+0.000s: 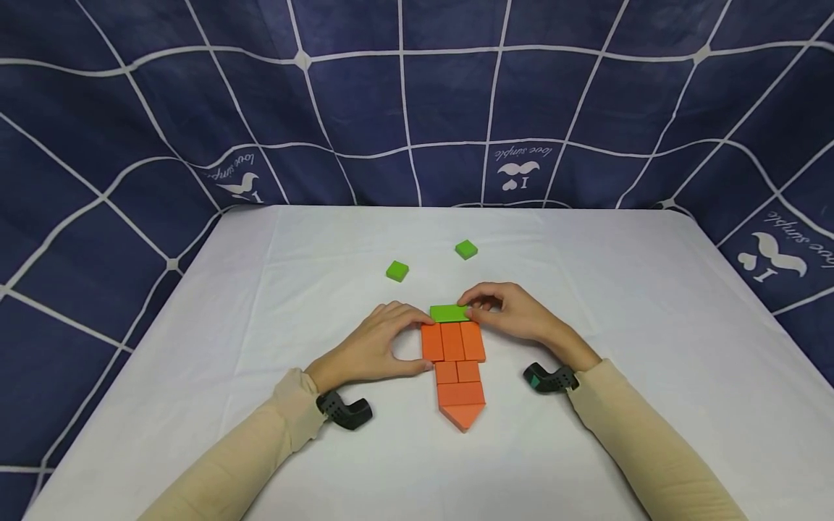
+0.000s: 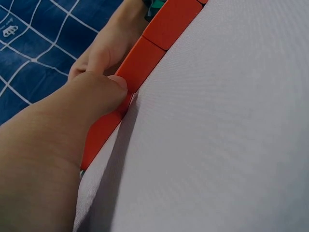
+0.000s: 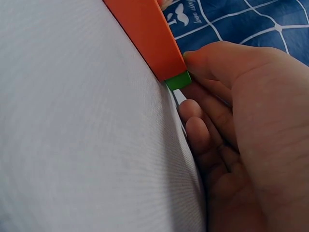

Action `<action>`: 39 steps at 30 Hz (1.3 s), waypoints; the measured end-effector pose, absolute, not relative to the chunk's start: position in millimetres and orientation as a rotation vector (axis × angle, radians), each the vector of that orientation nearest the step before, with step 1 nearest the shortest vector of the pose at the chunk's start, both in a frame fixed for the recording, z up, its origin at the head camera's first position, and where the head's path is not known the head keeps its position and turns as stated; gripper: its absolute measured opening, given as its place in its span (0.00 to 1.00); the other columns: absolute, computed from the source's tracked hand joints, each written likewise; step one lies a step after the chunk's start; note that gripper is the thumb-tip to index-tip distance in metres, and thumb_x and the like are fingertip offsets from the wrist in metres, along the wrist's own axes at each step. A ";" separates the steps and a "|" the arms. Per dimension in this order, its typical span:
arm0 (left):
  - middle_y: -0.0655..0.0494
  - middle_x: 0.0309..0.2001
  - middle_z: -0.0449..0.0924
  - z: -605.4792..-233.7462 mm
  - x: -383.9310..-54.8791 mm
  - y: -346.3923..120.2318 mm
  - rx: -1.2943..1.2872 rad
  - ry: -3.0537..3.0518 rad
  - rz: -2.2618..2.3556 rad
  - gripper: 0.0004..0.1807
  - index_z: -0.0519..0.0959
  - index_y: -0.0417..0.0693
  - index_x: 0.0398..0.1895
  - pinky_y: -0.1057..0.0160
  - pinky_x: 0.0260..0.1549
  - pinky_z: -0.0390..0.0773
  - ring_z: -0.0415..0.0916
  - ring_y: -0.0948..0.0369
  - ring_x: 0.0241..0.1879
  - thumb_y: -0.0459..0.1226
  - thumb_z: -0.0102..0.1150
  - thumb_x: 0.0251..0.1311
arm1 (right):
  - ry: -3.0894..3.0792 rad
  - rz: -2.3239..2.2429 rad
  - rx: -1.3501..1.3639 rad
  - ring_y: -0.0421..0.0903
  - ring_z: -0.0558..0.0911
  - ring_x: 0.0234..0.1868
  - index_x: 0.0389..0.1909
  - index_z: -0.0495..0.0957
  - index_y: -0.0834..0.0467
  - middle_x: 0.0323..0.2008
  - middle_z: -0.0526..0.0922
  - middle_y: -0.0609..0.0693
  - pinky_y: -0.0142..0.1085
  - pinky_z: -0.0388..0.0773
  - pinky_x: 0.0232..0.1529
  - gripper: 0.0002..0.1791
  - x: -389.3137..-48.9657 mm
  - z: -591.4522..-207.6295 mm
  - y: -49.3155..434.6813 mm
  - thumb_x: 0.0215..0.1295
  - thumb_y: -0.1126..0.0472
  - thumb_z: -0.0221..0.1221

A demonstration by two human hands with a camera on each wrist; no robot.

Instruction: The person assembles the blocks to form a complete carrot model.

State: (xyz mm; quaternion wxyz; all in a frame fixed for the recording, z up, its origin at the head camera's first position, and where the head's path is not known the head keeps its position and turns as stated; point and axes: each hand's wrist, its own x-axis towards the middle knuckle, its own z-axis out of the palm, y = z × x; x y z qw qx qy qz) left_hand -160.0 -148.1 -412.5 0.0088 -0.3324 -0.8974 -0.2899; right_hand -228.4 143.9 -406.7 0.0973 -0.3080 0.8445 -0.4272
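A flat figure of orange blocks (image 1: 452,341) lies on the white table, pointed at its near end. A green rectangular block (image 1: 446,314) lies along its far edge. My right hand (image 1: 515,312) pinches the right end of this green block between thumb and forefinger; in the right wrist view its green end (image 3: 178,80) shows beside the thumb, with the other fingers bent below. My left hand (image 1: 371,346) rests along the left side of the figure. Its forefinger touches the corner where green meets orange, and its thumb (image 2: 119,85) touches the orange side lower down.
Two small green square blocks, a left one (image 1: 397,271) and a right one (image 1: 466,250), lie farther back on the table (image 1: 313,253). Black bands with camera mounts, left (image 1: 345,411) and right (image 1: 549,378), sit at the wrists. A navy checked cloth (image 1: 449,94) hangs behind.
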 end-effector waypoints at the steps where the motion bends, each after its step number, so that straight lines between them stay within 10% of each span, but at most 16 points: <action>1: 0.62 0.60 0.78 -412.7 -160.0 -148.5 -1.041 -2.802 -0.901 0.35 0.77 0.58 0.65 0.50 0.64 0.68 0.70 0.62 0.62 0.58 0.72 0.56 | 2.500 -1.265 -0.912 0.45 0.80 0.40 0.48 0.86 0.48 0.38 0.85 0.43 0.32 0.76 0.43 0.10 -228.4 -406.5 143.6 0.69 0.62 0.64; 39: 0.60 0.63 0.77 -413.5 -158.6 -151.8 -1.070 -2.790 -0.862 0.38 0.76 0.55 0.70 0.51 0.66 0.67 0.69 0.61 0.65 0.59 0.68 0.58 | 2.957 -1.048 -0.647 0.53 0.81 0.51 0.64 0.79 0.58 0.58 0.78 0.59 0.47 0.78 0.53 0.23 -286.0 -391.5 117.6 0.71 0.58 0.62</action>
